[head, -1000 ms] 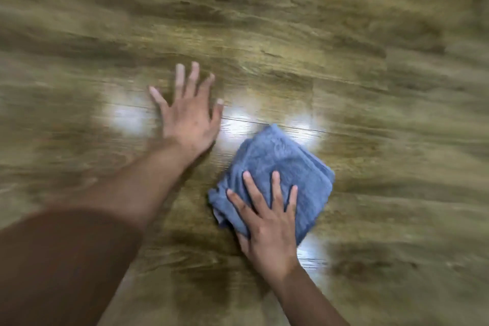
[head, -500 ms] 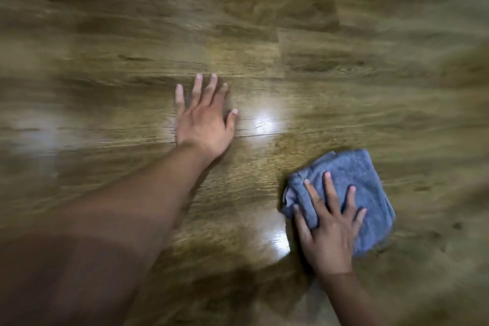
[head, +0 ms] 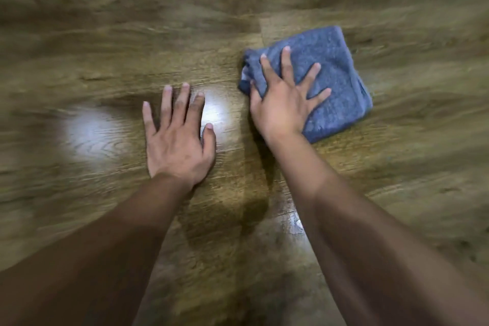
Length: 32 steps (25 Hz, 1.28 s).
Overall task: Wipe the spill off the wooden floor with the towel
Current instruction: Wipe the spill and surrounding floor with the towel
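Observation:
A folded blue towel (head: 336, 79) lies flat on the wooden floor (head: 132, 34), right of centre. My right hand (head: 285, 98) presses on the towel's left part with fingers spread and straight. My left hand (head: 177, 140) rests flat on the bare floor to the towel's left, fingers straight. A small wet glistening patch (head: 295, 225) shows on the floor between my forearms, close to the right one. The frame is blurred by motion.
Only wooden planks with bright light reflections (head: 98, 132) fill the view around both hands. No other objects show.
My right hand has slid the towel rightward across the floor and then farther away from me. My left hand has stayed flat on the floor.

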Motion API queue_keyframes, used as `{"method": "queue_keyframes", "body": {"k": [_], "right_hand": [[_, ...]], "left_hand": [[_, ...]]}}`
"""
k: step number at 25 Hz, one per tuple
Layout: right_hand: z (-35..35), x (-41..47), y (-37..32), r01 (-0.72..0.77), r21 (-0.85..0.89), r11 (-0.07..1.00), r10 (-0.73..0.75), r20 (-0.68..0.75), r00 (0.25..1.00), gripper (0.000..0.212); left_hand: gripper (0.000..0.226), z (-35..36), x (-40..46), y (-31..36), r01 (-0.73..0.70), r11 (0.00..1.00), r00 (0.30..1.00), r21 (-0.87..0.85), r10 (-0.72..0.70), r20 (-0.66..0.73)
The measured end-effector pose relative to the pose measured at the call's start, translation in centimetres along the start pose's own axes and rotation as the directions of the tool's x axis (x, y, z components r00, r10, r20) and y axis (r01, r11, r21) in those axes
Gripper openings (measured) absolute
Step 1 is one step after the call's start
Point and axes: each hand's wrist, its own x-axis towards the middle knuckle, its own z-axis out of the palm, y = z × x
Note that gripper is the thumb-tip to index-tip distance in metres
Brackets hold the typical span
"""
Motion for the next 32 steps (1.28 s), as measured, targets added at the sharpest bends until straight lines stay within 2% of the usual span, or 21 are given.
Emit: {"method": "queue_keyframes", "body": {"k": [3,5,9,13,16,18,20,23,26,29,30,32], "right_hand": [[-0.2,-5.0,1.0,0.224,-0.052,0.973,-0.225,-0.007,0.974,0.065],[-0.2,-9.4,2.6,0.293,-0.084,0.952,-0.293,0.009,0.956,0.065],[0.4,-19.3,6.2,0.299,-0.048,0.953,-0.298,0.029,0.954,0.069],[0.4,-32.5,12.3,0.312,-0.057,0.948,-0.308,0.061,0.949,0.074],[0.1,-36.6,16.4,0.303,-0.145,0.942,-0.292,0.092,0.952,0.072],[0.7,-36.0,17.1,0.284,-0.167,0.944,-0.279,0.055,0.959,0.074],[0.7,-34.1,16.3,0.221,-0.133,0.966,-0.223,-0.001,0.975,0.077],[0.8,-29.2,14.9,0.068,-0.059,0.996,-0.069,-0.004,0.998,0.073],[-0.1,-19.7,12.3,-0.072,0.009,0.997,0.073,-0.062,0.995,0.064],[-0.7,-9.2,9.6,-0.093,-0.014,0.996,0.092,-0.066,0.994,0.062],[-0.8,-6.7,9.1,-0.081,-0.023,0.996,0.079,-0.055,0.995,0.063],[-0.9,-4.4,8.4,-0.054,-0.04,0.998,0.053,-0.03,0.998,0.065]], "left_hand": [[0.074,-0.4,-0.2,0.1,0.001,0.999,1.0,-0.054,-0.001,0.001],[0.074,-0.5,-0.1,0.0,-0.006,0.996,1.0,-0.094,0.005,-0.013],[0.069,-0.8,-0.3,0.2,0.007,0.999,1.0,-0.048,-0.006,0.014],[0.071,-2.1,0.4,1.3,0.017,0.99,0.978,0.143,-0.046,0.205],[0.078,-2.7,1.8,3.8,0.072,0.994,0.94,0.077,-0.094,0.327],[0.1,-2.7,3.3,5.2,0.132,0.991,0.881,-0.017,-0.11,0.461],[0.115,-2.4,4.7,5.5,0.148,0.989,0.805,-0.002,-0.119,0.581],[0.121,-2.5,6.6,5.2,0.171,0.985,0.717,0.015,-0.134,0.684],[0.116,-3.1,6.7,5.3,0.165,0.986,0.698,0.008,-0.122,0.705],[0.115,-2.7,5.3,5.7,0.194,0.981,0.719,-0.002,-0.141,0.681],[0.108,-2.6,5.2,5.7,0.191,0.982,0.771,0.014,-0.159,0.617],[0.078,-3.1,7.3,5.2,0.189,0.982,0.926,-0.004,-0.177,0.335]]}}
